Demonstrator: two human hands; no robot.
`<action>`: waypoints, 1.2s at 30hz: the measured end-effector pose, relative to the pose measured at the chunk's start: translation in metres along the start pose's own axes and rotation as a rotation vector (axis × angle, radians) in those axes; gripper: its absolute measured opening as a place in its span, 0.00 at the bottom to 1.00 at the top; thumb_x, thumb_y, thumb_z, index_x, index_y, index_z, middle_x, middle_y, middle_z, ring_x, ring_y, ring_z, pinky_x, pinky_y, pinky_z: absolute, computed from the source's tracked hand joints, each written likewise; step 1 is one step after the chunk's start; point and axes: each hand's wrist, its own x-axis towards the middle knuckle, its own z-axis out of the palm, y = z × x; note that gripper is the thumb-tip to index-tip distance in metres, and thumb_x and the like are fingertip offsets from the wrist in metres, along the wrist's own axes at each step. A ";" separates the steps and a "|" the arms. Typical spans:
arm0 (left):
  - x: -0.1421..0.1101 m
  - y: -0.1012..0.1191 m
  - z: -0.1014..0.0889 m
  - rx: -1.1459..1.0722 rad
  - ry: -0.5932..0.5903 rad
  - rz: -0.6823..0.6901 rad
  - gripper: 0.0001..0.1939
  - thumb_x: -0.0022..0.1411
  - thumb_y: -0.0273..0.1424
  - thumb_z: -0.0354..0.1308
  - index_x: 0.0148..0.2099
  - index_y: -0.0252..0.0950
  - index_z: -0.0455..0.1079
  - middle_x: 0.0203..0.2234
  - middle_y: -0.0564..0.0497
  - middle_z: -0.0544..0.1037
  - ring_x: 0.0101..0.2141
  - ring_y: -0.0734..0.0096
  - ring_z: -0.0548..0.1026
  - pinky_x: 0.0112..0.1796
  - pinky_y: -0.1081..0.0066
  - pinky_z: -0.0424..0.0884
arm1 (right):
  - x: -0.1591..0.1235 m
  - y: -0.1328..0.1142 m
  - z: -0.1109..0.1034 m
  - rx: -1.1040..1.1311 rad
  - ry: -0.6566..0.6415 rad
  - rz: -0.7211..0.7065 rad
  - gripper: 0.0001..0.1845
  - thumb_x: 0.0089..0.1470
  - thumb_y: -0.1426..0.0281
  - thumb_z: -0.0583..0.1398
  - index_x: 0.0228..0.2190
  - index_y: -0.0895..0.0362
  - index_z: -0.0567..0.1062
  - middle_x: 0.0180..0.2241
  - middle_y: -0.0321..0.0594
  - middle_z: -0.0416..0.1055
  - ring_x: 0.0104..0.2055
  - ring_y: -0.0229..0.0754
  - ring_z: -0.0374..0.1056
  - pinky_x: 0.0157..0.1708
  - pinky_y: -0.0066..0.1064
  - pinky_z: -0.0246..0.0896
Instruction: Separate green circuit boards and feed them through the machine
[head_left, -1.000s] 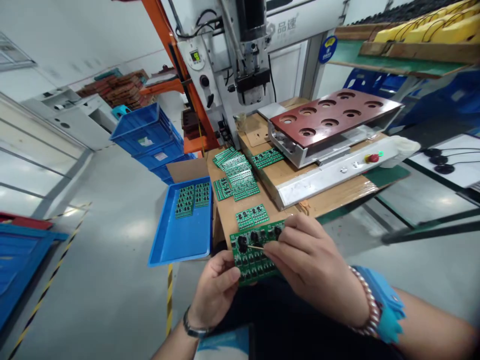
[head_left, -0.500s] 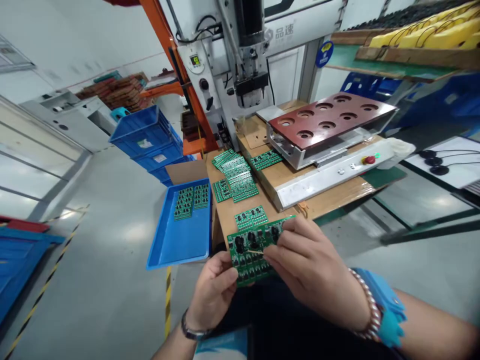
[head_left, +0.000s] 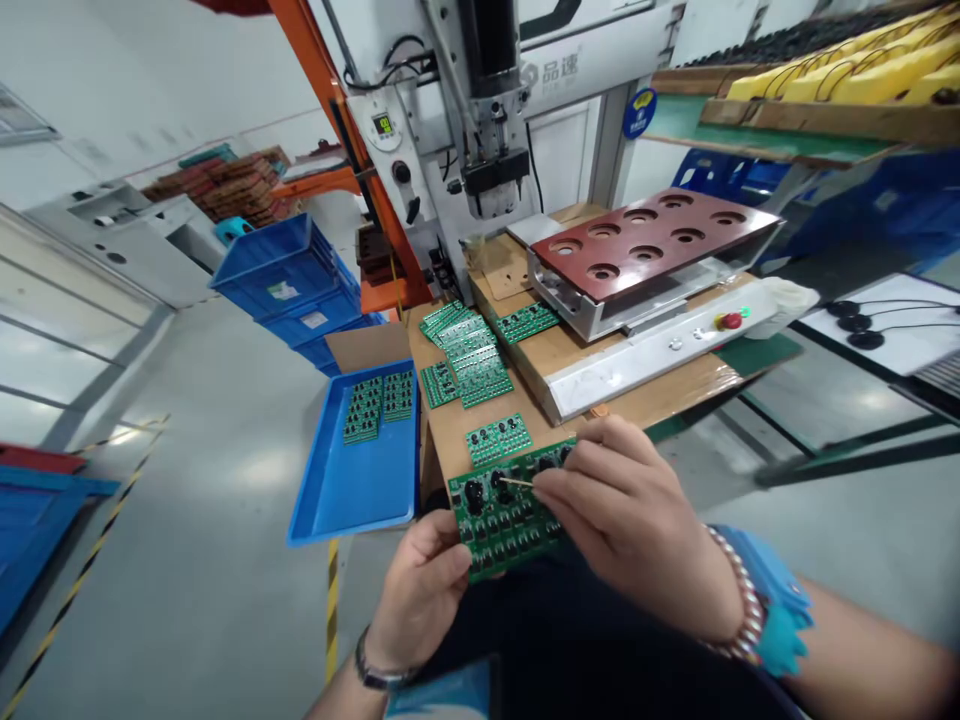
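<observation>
A green circuit board (head_left: 510, 530) with round black parts along its far side and rows of smaller black parts is held above my lap. My left hand (head_left: 427, 575) grips its left edge between thumb and fingers. My right hand (head_left: 634, 520) pinches a thin pale stick (head_left: 517, 482), like a toothpick or swab; its tip is at one of the round black parts. The right hand covers the board's right end. Just beyond lies a smaller-looking circuit board (head_left: 499, 438) on the brown bench top (head_left: 536, 405).
Overlapping circuit boards (head_left: 476, 355) lie farther back on the bench. A blue tray (head_left: 356, 500) at left holds two boards. To the right stand a red-brown fixture plate (head_left: 652, 250) with round holes and a machine head (head_left: 491, 180). Blue crates (head_left: 281, 270) are stacked behind.
The stick's tip has moved up the board from among the smaller parts to a round black part. The left hand keeps its hold; the whole view has shifted slightly.
</observation>
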 end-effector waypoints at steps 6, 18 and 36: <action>0.001 0.001 0.001 0.006 0.001 -0.004 0.13 0.41 0.31 0.72 0.33 0.36 0.78 0.25 0.50 0.80 0.23 0.71 0.75 0.25 0.75 0.73 | -0.002 0.002 0.002 0.024 -0.044 0.021 0.06 0.53 0.78 0.58 0.30 0.59 0.74 0.22 0.37 0.63 0.33 0.39 0.55 0.35 0.34 0.55; 0.000 -0.002 -0.002 -0.006 0.014 0.002 0.13 0.40 0.31 0.71 0.33 0.37 0.77 0.27 0.49 0.81 0.27 0.65 0.78 0.30 0.68 0.75 | -0.002 0.002 -0.003 -0.008 -0.010 0.010 0.05 0.53 0.78 0.58 0.31 0.58 0.74 0.22 0.37 0.64 0.33 0.39 0.56 0.38 0.35 0.56; 0.000 -0.002 -0.004 0.022 -0.053 0.010 0.10 0.45 0.33 0.69 0.32 0.38 0.77 0.26 0.50 0.80 0.29 0.62 0.78 0.33 0.67 0.74 | -0.004 0.001 0.001 0.002 -0.022 0.032 0.05 0.52 0.78 0.58 0.32 0.60 0.74 0.22 0.37 0.64 0.33 0.39 0.55 0.34 0.34 0.55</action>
